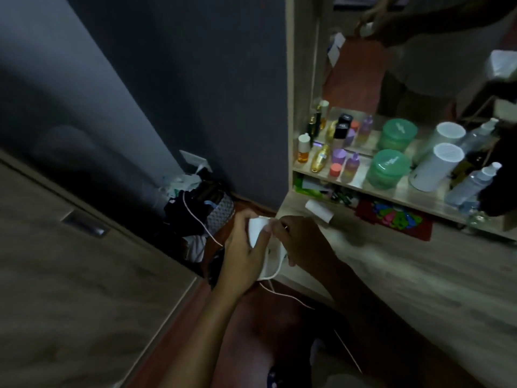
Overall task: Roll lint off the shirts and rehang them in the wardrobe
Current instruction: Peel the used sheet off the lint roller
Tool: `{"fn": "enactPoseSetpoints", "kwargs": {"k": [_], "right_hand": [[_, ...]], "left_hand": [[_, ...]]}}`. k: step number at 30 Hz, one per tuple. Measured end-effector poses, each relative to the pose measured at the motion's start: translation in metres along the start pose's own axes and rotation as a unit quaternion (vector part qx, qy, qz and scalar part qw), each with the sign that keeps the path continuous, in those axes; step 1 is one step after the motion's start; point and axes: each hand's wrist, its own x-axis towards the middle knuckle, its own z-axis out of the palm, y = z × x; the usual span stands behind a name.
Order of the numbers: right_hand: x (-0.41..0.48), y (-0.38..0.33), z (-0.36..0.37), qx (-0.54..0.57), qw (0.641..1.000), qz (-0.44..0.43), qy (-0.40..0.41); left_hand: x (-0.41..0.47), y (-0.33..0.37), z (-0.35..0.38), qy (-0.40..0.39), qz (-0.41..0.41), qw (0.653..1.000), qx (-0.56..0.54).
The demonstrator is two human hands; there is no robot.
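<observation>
Wardrobe door [70,275]: a pale wood-grain panel with a recessed handle fills the left side; it looks closed from here, and no shirts are in view.
Floor corner: a heap of dark clothes and a patterned bag [221,211] sits below a wall socket, with a thin pale cord running from it toward the hands.
Left hand [243,247]: fingers curled round the left side of a white lint roller [258,228], thumb laid across its face, gripping it firmly.
Lint roller position: held in the air between both hands, just off the front-left corner of the dressing table [391,275], its looped white handle hanging below the hands.
Right hand [299,242]: fingertips pinched at the roller's upper edge, apparently picking at a sheet; the exact contact is too dim to tell.
Handling: likely light and rigid in the core, with a tacky outer sheet that would cling to fingers; best held by the handle or end caps, keeping skin off the sticky face.
Spare roll [319,211]: a small white cylinder lies on the table just beyond the right hand.
Shelf: bottles, green jars [387,169] and a white cylinder stand before a mirror.
</observation>
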Motion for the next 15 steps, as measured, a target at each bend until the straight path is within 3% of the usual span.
{"fn": "enactPoseSetpoints", "kwargs": {"k": [2, 6, 12, 15], "right_hand": [[-0.008, -0.014, 0.013, -0.019, 0.997, -0.065, 0.038], [-0.017, -0.034, 0.032, -0.087, 0.988, -0.127, 0.02], [-0.017, -0.037, 0.038, -0.055, 0.993, -0.062, 0.085], [-0.008, -0.027, 0.028, -0.008, 0.998, 0.002, 0.059]], "left_hand": [[-0.007, -0.007, -0.011, 0.026, -0.021, 0.998, -0.045], [-0.019, -0.015, -0.026, 0.04, -0.071, 0.994, -0.079], [-0.012, -0.012, -0.03, 0.017, -0.085, 0.994, -0.072], [0.002, -0.009, -0.016, 0.017, -0.079, 0.993, -0.085]]}}
